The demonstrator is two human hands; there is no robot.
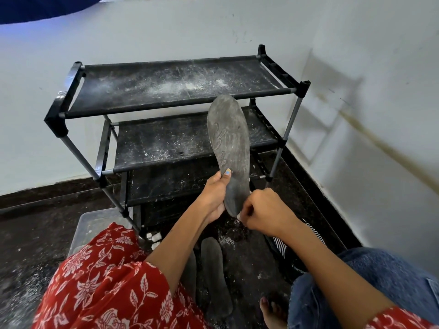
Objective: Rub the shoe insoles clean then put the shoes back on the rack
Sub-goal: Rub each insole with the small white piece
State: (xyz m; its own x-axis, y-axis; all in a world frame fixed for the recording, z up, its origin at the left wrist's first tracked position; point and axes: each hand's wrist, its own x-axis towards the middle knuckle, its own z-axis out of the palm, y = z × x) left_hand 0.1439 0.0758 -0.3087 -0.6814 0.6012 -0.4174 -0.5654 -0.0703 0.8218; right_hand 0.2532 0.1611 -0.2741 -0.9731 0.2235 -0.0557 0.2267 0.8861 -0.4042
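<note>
Head view shows the insole [229, 148] upright before the rack [180, 100], its long axis running up and away from the left hand [215, 198], whose thumb and fingers clamp its lower part. The right hand [263, 212], fingers curled, pinches something small and white against the heel end. The insole looks thin, grey, flexible and scuffed.

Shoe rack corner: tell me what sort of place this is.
Likely a corner of a home, perhaps an entryway. A black shoe rack with dusty fabric shelves stands against the white wall on a dark speckled floor, and a loose insole lies on the floor.
</note>
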